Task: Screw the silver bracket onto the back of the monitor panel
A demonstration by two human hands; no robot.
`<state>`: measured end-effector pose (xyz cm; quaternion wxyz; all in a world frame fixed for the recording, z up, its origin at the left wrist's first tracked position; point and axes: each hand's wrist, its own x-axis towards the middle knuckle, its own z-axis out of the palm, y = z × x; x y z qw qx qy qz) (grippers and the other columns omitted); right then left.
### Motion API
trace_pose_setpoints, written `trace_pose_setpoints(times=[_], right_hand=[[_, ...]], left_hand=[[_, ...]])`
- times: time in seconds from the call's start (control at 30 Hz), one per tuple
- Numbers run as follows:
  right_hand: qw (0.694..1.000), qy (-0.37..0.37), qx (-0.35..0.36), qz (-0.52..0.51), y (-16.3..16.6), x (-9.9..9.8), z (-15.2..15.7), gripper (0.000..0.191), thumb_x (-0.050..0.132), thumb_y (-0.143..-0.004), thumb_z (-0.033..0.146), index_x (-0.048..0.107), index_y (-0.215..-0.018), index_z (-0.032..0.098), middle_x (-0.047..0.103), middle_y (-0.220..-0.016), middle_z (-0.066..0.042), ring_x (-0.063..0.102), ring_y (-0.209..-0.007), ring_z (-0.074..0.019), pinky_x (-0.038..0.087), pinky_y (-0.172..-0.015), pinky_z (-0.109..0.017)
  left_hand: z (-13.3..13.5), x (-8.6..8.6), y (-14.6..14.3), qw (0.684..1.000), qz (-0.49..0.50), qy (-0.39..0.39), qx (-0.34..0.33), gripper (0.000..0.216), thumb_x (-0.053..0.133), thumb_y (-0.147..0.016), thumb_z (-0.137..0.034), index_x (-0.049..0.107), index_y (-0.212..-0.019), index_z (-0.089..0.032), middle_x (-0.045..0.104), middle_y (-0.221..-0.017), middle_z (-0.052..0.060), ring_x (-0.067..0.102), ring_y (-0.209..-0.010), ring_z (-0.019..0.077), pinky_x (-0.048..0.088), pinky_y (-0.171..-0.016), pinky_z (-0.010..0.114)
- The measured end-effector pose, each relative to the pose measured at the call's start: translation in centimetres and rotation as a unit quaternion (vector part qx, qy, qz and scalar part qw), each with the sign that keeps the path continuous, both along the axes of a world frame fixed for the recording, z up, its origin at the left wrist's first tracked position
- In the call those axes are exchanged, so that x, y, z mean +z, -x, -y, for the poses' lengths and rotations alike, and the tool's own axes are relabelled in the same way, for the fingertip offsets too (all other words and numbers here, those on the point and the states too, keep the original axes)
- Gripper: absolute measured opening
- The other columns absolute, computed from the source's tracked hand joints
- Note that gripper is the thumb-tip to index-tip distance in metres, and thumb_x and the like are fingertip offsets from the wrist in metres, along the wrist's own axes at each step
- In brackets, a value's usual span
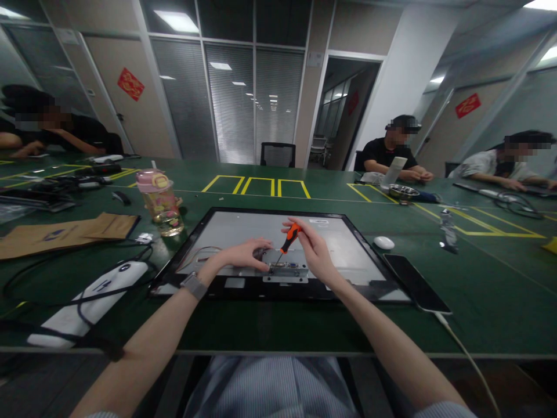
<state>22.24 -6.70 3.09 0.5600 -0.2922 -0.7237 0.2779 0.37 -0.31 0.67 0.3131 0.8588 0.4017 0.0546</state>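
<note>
A wide green surface (256, 328) carries everything, with yellow tape (279, 187) marking boxes across its far side. At the near middle a black-framed screen panel (256, 229) lies flat, its grey back facing up. Just beside its right edge lies a dark phone (416, 283) with a pale cable (467, 354) running off the near edge; a white mouse (383, 242) sits near the phone. On the left are an upright pink-lidded bottle (159, 203), a brown paper bag (65, 235) and a long white box (89, 305) crossed by black cords. Farther right stands a metal bowl (404, 193).
</note>
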Motion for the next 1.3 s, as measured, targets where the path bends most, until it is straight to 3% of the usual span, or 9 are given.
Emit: trace_pose_setpoints(times=[0.1, 0.2, 0.27, 0.43, 0.63, 0.83, 1.0, 1.17, 1.3], right_hand=[[1.0, -0.002, -0.016, 0.001, 0.2, -0.37, -0.02, 0.033, 0.045, -0.091, 0.026, 0.052, -0.124, 0.029, 0.063, -0.108, -0.005, 0.062, -0.097, -0.0177, 0.047, -0.089, -0.037], [0.996, -0.036, -0.078, 0.001, 0.12, -0.59, -0.24, 0.026, 0.059, -0.083, 0.026, 0.063, -0.109, 0.027, 0.06, -0.089, -0.003, 0.059, -0.087, -0.0173, 0.047, -0.081, -0.034], [0.994, -0.047, -0.097, 0.003, 0.02, -0.48, -0.24, 0.023, 0.058, -0.084, 0.026, 0.065, -0.105, 0.026, 0.058, -0.087, -0.003, 0.057, -0.086, -0.017, 0.047, -0.08, -0.033], [1.0, 0.001, -0.017, -0.012, -0.07, -0.07, 0.08, 0.033, 0.045, -0.09, 0.025, 0.056, -0.121, 0.029, 0.059, -0.107, -0.005, 0.059, -0.096, -0.0172, 0.045, -0.089, -0.036], [0.997, 0.001, -0.07, -0.044, -0.15, -0.42, -0.39, 0.02, 0.062, -0.08, 0.029, 0.067, -0.099, 0.026, 0.057, -0.09, -0.003, 0.057, -0.083, -0.0161, 0.048, -0.077, -0.031], [0.999, 0.032, -0.004, -0.023, -0.17, -0.35, -0.18, 0.032, 0.051, -0.088, 0.028, 0.057, -0.12, 0.028, 0.059, -0.105, -0.005, 0.059, -0.094, -0.0173, 0.047, -0.088, -0.035], [0.996, -0.016, -0.082, -0.008, -0.32, -0.58, -0.31, 0.029, 0.059, -0.083, 0.027, 0.063, -0.112, 0.028, 0.057, -0.09, -0.003, 0.057, -0.086, -0.0171, 0.048, -0.081, -0.033], [1.0, 0.005, -0.012, -0.005, -0.37, -0.56, -0.4, 0.041, 0.047, -0.089, 0.023, 0.05, -0.129, 0.03, 0.057, -0.108, -0.005, 0.058, -0.096, -0.0172, 0.047, -0.089, -0.037], [0.997, -0.009, -0.069, -0.01, -0.21, -0.59, -0.52, 0.039, 0.057, -0.083, 0.025, 0.057, -0.122, 0.029, 0.057, -0.094, -0.004, 0.057, -0.087, -0.0167, 0.049, -0.085, -0.035]], left_hand=[[-0.1, -0.17, 0.02, 1.0, 0.002, -0.001, -0.004, 0.074, 0.067, -0.066, -0.056, 0.045, -0.13, -0.026, 0.029, -0.148, 0.005, 0.02, -0.138, 0.03, 0.016, -0.113, 0.045], [-0.22, -0.31, 0.03, 1.0, 0.002, -0.002, -0.009, 0.075, 0.067, -0.067, -0.055, 0.044, -0.131, -0.025, 0.03, -0.148, 0.005, 0.02, -0.138, 0.0294, 0.016, -0.113, 0.043], [-0.28, -0.38, 0.04, 1.0, 0.002, -0.004, -0.011, 0.075, 0.067, -0.067, -0.055, 0.045, -0.131, -0.024, 0.03, -0.148, 0.005, 0.018, -0.139, 0.029, 0.015, -0.113, 0.043], [-0.27, -0.38, 0.06, 1.0, 0.003, 0.0, -0.007, 0.076, 0.067, -0.066, -0.057, 0.045, -0.131, -0.026, 0.029, -0.148, 0.005, 0.018, -0.139, 0.03, 0.015, -0.113, 0.045], [-0.18, -0.29, 0.02, 1.0, 0.005, 0.001, -0.009, 0.075, 0.067, -0.066, -0.056, 0.045, -0.131, -0.026, 0.031, -0.148, 0.004, 0.017, -0.139, 0.03, 0.014, -0.113, 0.044], [-0.3, -0.49, 0.07, 1.0, 0.008, -0.001, -0.002, 0.076, 0.068, -0.065, -0.057, 0.045, -0.131, -0.027, 0.031, -0.148, 0.004, 0.019, -0.138, 0.0303, 0.018, -0.112, 0.045], [-0.27, -0.35, 0.01, 1.0, 0.01, -0.007, -0.015, 0.075, 0.068, -0.066, -0.056, 0.045, -0.13, -0.027, 0.033, -0.147, 0.004, 0.021, -0.138, 0.0296, 0.02, -0.112, 0.044], [-0.17, -0.29, -0.03, 1.0, 0.006, -0.002, -0.005, 0.075, 0.068, -0.065, -0.055, 0.045, -0.13, -0.025, 0.032, -0.147, 0.005, 0.02, -0.138, 0.029, 0.016, -0.113, 0.043], [-0.08, -0.24, -0.05, 1.0, 0.01, -0.005, -0.005, 0.075, 0.068, -0.065, -0.055, 0.046, -0.13, -0.026, 0.031, -0.147, 0.005, 0.02, -0.138, 0.0296, 0.017, -0.113, 0.043]])
